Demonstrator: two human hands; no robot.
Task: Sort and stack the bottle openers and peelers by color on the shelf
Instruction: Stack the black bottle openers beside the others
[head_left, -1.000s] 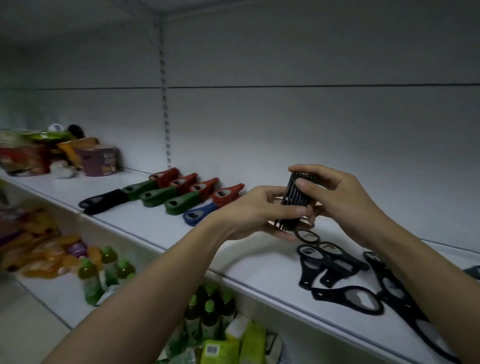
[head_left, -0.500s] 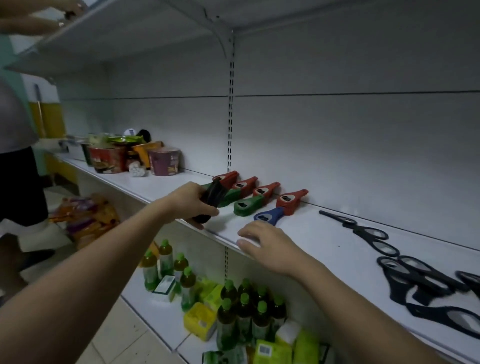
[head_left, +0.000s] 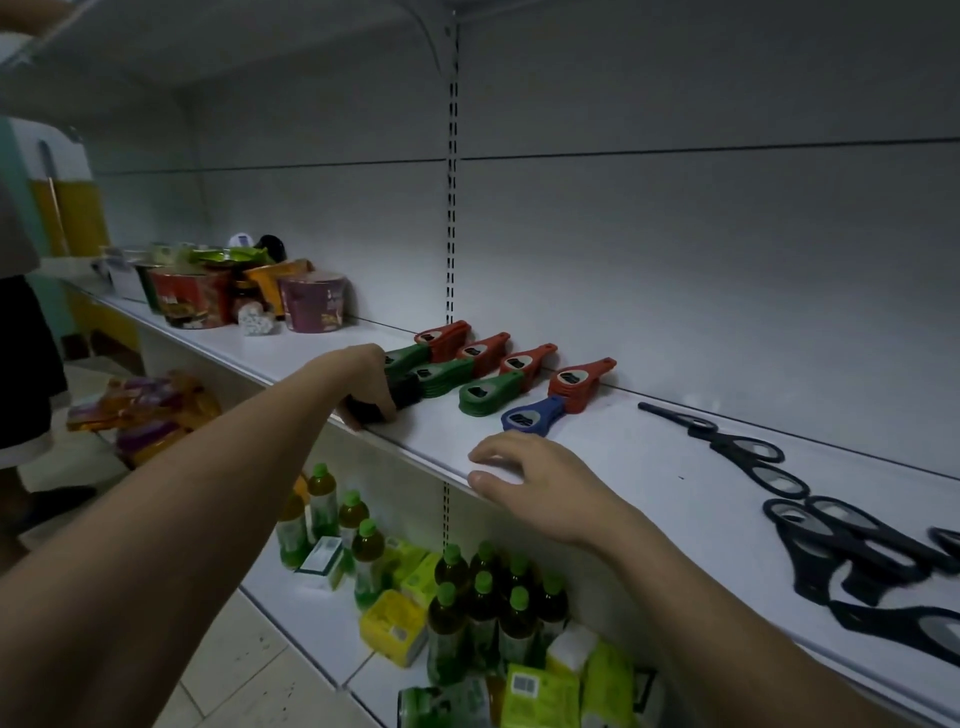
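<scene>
The white shelf (head_left: 613, 457) runs from the far left to the near right, with a second shelf below it.

On the lower shelf stand green-capped bottles (head_left: 483, 597) and yellow-green packets (head_left: 395, 626).

At the far left end of the upper shelf sits a cluster of instant-noodle cups (head_left: 311, 306).

The left hand (head_left: 363, 382) reaches to the front edge of the shelf. Its grip is clenched around a stack of black openers (head_left: 397, 392), fingers curled over the top and the thumb under the near end. The stack lies low at the shelf surface, just beside the nearest green stack; whether it fully rests there cannot be told.

The right hand (head_left: 530, 480) lies at the shelf's front edge, grip released, fingers spread and lightly bent, fingertips (head_left: 480, 457) touching the surface and the thumb on the lip. It holds nothing.

At the right end, loose black openers (head_left: 852, 551) lie scattered and overlapping. Further back lies a pair of black scissors (head_left: 727, 441).

Behind the left hand are the sorted piles: green stacks (head_left: 491, 397) nearer the front, red stacks (head_left: 579, 382) touching them toward the back wall, in slanted rows.

A single blue opener (head_left: 530, 415) lies in front of the rightmost red stack, touching it.
</scene>
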